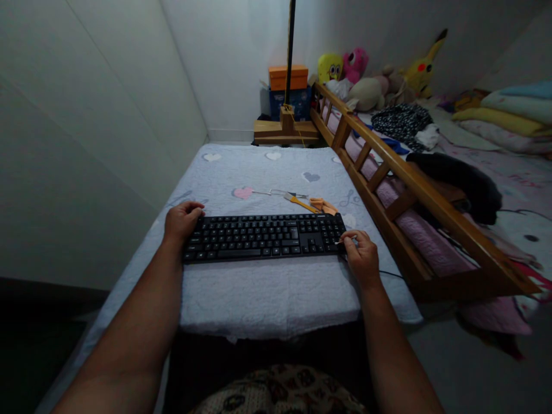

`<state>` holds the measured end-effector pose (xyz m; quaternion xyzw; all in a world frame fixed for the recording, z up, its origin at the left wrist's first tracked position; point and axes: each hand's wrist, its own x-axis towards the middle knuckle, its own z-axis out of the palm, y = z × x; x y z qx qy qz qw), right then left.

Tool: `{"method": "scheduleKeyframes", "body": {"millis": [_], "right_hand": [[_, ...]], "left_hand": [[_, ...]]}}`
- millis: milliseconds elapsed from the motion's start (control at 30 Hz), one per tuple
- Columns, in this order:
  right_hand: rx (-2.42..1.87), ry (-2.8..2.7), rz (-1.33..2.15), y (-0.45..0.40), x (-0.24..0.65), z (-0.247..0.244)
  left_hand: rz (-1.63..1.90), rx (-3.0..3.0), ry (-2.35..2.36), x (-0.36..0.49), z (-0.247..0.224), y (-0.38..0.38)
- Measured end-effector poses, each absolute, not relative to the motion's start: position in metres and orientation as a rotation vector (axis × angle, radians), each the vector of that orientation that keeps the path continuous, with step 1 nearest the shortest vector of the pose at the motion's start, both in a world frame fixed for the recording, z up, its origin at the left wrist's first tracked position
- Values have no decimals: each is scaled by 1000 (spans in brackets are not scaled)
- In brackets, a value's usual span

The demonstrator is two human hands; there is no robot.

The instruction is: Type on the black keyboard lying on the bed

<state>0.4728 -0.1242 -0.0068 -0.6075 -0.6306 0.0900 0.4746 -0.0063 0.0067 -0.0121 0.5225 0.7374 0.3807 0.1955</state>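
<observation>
A black keyboard [259, 237] lies flat across the cloth-covered table, keys up. At its left end, my left hand [181, 223] holds the upper corner, thumb against the edge and fingers bent over the far side. My right hand [361, 253] pinches a thin cotton swab [340, 241] between thumb and fingers. The swab's white tip is over the number keys at the keyboard's right end. Behind the keyboard lie a flat brush [302, 202] with an orange-yellow handle, a crumpled orange cloth [323, 205] and a thin wire tool [276, 191].
A light blue cloth [259, 293] with hearts covers the table [284, 167]. Along the right side runs a wooden bed rail [401, 178], with bedding and plush toys beyond. An orange box [288, 77] stands at the back, and a pale wall rises at left. A black cable [390, 273] trails right.
</observation>
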Motion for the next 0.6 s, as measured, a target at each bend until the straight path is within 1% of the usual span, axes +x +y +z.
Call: {"method": "scheduleKeyframes", "body": {"millis": [367, 600], "right_hand": [[-1505, -1515, 183, -123, 476, -13], [-1499, -1521, 158, -120, 476, -14]], "left_hand": [[1060, 1447, 2084, 0, -5, 5], [1090, 1461, 2064, -5, -12, 7]]}}
